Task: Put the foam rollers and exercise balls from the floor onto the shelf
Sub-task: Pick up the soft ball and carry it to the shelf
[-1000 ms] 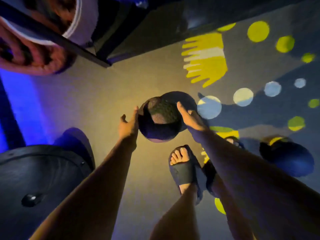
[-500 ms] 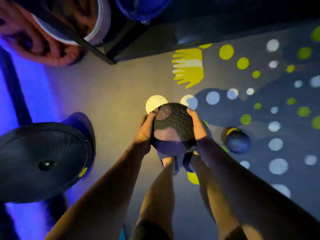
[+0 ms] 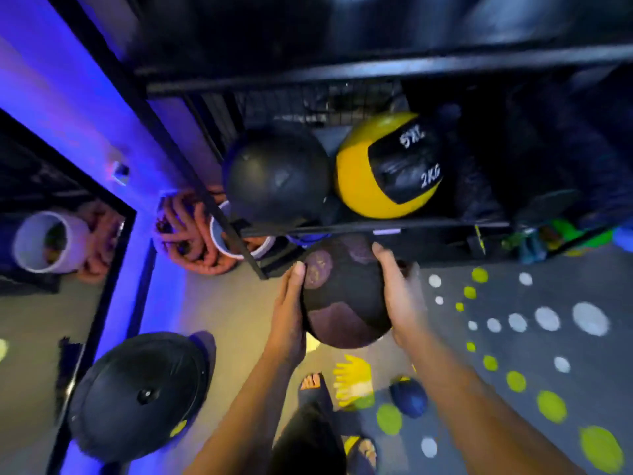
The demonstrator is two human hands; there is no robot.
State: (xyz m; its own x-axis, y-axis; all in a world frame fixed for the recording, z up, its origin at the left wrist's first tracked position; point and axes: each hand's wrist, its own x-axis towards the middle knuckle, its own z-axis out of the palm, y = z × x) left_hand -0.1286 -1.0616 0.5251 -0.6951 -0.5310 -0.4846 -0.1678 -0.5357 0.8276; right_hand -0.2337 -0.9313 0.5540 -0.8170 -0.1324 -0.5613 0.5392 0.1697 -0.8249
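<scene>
I hold a dark textured medicine ball (image 3: 344, 299) with dull purple patches between both palms, just in front of and below the front rail of the black metal shelf (image 3: 373, 223). My left hand (image 3: 289, 310) presses its left side and my right hand (image 3: 399, 296) its right side. On the shelf sit a plain black ball (image 3: 277, 174) and a yellow-and-black ball (image 3: 388, 166) marked 2KG. A small dark blue ball (image 3: 409, 396) lies on the floor by my feet.
A black round balance trainer (image 3: 140, 395) lies on the floor at lower left. Coiled orange ropes and a white tub (image 3: 191, 234) sit beside the shelf's left post. A mirror (image 3: 51, 255) lines the left wall. The floor mat (image 3: 548, 320) has yellow and white dots.
Both hands have lifted the ball from near the floor up to the shelf's front rail. My view has tilted up, and the shelf with its two balls has come into sight.
</scene>
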